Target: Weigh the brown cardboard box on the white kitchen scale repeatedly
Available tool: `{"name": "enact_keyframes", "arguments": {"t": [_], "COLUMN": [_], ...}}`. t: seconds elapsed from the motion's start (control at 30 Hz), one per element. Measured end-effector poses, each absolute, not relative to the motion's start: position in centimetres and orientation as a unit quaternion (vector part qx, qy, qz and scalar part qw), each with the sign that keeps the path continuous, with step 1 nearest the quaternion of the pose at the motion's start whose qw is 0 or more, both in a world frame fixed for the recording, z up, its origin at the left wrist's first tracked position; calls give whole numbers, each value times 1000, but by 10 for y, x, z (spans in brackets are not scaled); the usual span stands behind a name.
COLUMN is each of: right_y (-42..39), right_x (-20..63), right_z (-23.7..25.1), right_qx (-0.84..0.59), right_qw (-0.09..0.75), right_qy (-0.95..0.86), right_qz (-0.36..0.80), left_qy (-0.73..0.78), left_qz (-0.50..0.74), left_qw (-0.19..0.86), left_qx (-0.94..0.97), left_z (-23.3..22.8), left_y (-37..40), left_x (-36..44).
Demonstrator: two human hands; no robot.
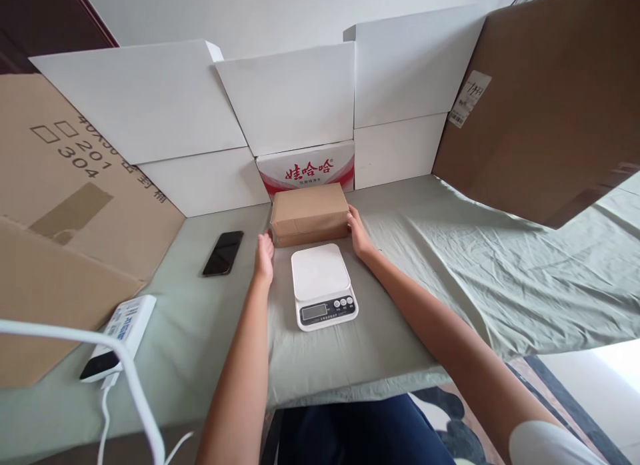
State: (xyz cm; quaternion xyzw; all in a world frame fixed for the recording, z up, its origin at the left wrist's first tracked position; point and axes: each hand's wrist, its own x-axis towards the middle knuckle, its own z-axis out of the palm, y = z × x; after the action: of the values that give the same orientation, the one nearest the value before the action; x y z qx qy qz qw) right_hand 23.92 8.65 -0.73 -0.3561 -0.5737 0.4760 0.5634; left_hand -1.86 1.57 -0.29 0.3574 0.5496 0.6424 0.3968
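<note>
A small brown cardboard box (310, 213) lies on the green-covered table (450, 265), just behind a white digital kitchen scale (323, 283). My left hand (264, 255) reaches toward the box's left end, fingertips at or just short of its corner. At the box's right end, my right hand (358, 233) presses flat against the side. The scale's platform is bare, and its display and buttons face me.
A black phone (223, 253) lies left of the box. A white power bank (120, 335) with a white cable sits near the front left. White boxes (290, 98) and a red-printed carton (310, 166) line the back; brown cardboard sheets (550, 98) stand at both sides.
</note>
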Motion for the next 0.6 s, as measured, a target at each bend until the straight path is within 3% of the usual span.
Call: {"name": "enact_keyframes", "arguments": {"t": [0.17,0.3,0.47,0.6], "right_y": [71,32,-26,-39], "right_x": [238,257,283,285], "right_z": [28,52,25,7], "right_qx": [-313,-269,-306,-320], "right_qw": [600,620,598,599], "right_qy": [-601,-641,-653,-627], "right_qz": [425,364,350,382], "left_qy": [496,442,461,477], "left_qz": [669,701,689,681], "left_qw": [371,326,338,344], "left_qx": [412,454,444,437], "left_z": [19,37,9,-6], "left_y": [8,-51,-138,-157], "left_x": [-10,-6,15,20]}}
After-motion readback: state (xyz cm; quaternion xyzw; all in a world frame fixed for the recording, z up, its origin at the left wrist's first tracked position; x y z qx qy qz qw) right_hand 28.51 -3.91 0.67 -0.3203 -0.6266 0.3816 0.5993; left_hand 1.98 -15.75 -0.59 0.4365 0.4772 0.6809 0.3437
